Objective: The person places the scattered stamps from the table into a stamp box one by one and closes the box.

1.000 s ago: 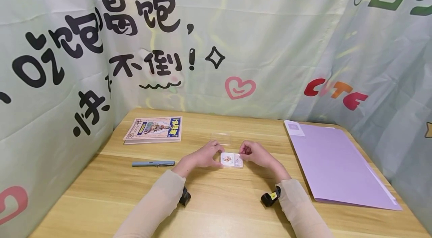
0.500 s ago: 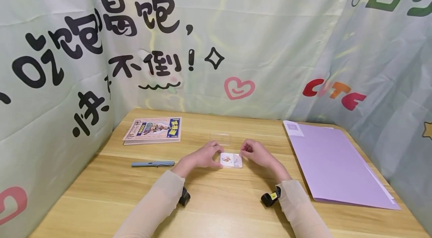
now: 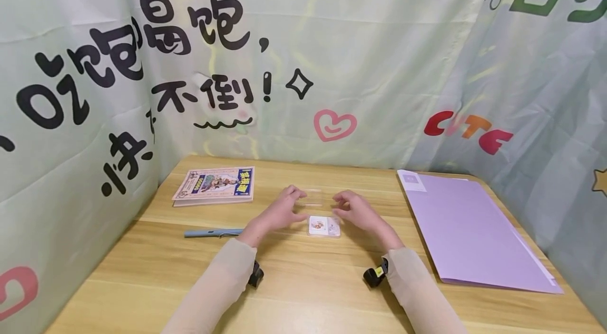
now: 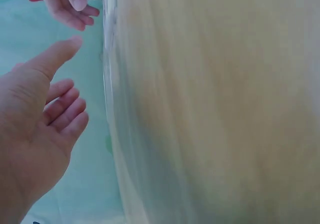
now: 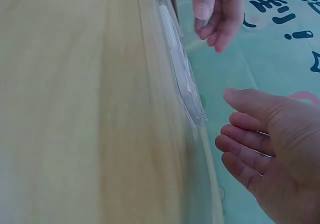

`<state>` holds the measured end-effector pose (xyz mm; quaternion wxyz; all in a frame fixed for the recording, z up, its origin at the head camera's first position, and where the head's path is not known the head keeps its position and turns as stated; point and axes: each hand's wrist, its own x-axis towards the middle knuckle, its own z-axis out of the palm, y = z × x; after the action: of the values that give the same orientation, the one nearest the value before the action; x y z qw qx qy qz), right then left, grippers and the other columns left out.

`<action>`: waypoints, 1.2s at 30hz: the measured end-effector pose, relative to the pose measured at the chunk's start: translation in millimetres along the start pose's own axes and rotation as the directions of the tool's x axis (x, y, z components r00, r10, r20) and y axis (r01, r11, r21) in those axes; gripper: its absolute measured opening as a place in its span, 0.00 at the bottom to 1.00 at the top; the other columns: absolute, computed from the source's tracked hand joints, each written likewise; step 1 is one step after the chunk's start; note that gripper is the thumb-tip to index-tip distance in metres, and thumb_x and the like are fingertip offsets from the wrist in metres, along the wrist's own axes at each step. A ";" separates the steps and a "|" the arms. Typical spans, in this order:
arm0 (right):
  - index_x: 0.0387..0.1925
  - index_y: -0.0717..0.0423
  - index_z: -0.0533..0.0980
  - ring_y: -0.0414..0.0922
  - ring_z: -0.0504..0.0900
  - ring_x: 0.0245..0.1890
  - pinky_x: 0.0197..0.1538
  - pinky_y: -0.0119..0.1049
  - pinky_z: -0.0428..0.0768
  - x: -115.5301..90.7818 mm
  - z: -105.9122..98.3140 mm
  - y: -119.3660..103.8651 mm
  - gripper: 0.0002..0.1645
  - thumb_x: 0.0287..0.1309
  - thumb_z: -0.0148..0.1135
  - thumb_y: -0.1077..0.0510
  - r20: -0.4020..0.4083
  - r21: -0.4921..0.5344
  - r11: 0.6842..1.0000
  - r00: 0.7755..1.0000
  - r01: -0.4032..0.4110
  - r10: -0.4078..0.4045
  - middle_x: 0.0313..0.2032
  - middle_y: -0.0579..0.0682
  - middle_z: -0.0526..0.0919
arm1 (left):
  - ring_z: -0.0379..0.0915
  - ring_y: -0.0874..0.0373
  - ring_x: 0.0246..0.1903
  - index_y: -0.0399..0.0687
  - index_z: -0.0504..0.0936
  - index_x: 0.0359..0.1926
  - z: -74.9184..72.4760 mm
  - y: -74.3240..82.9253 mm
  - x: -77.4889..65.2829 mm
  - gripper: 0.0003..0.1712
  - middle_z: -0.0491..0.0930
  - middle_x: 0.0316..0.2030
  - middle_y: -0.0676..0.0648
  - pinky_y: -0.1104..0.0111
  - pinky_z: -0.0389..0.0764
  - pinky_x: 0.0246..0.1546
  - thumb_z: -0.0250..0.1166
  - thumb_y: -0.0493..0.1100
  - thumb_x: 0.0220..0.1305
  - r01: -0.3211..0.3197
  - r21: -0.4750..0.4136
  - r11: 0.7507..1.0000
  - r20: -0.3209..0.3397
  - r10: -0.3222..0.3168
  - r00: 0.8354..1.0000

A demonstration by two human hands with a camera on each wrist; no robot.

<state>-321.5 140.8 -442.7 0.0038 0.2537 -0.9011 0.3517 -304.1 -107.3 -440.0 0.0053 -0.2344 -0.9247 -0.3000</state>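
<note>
A small flat clear case (image 3: pixel 324 226) with a printed picture in it lies on the wooden table between my hands. In the right wrist view the clear case (image 5: pixel 181 68) shows nearly edge-on. My left hand (image 3: pixel 281 210) hovers to its upper left, fingers loosely bent and holding nothing. To its upper right is my right hand (image 3: pixel 359 211), apart from the case, thumb and fingers spread with nothing between them. A thin transparent plastic piece (image 3: pixel 313 197) lies just behind the case; the left fingertips are near its left edge, and I cannot tell whether they touch it.
A blue-grey pen (image 3: pixel 208 233) lies left of my left hand. Behind it is a colourful booklet (image 3: pixel 213 185). On the right rests a large lilac folder (image 3: pixel 479 228) with papers in it. Printed fabric (image 3: pixel 284 33) hangs behind and beside the table.
Both hands have come off the clear case and moved slightly up and back from it. The case stays in place on the table.
</note>
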 end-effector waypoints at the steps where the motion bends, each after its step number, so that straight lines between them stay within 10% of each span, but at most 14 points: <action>1: 0.54 0.66 0.75 0.53 0.80 0.49 0.52 0.45 0.83 1.5 0.0 -0.6 0.23 0.60 0.65 0.59 0.003 -0.008 1.000 1.000 -0.001 0.001 0.49 0.60 0.81 | 0.68 0.48 0.58 0.38 0.71 0.63 -0.7 -1.2 1.4 0.34 0.70 0.56 0.42 0.57 0.74 0.63 0.70 0.47 0.60 0.006 0.009 1.000 -0.016 -0.005 1.000; 17: 0.63 0.68 0.68 0.59 0.75 0.58 0.63 0.52 0.75 33.8 6.2 -12.2 0.36 0.58 0.68 0.54 0.096 -0.133 0.990 0.994 0.055 -0.043 0.59 0.63 0.75 | 0.64 0.45 0.62 0.32 0.67 0.66 -7.3 -15.7 20.6 0.41 0.67 0.60 0.38 0.56 0.70 0.67 0.70 0.50 0.59 0.132 0.101 0.986 0.007 -0.133 0.991; 36: 0.59 0.68 0.72 0.56 0.74 0.56 0.62 0.51 0.74 50.1 18.1 -7.1 0.33 0.56 0.71 0.55 0.154 -0.209 0.974 0.986 0.087 -0.055 0.53 0.61 0.78 | 0.65 0.45 0.59 0.34 0.73 0.62 -8.1 -23.6 33.4 0.33 0.72 0.56 0.39 0.55 0.70 0.65 0.71 0.45 0.59 0.082 0.105 0.991 0.086 -0.092 0.992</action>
<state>-358.8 102.1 -442.5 -0.0228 0.3094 -0.9219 0.2323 -345.2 -114.2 -441.4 -0.0380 -0.2067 -0.9473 -0.2416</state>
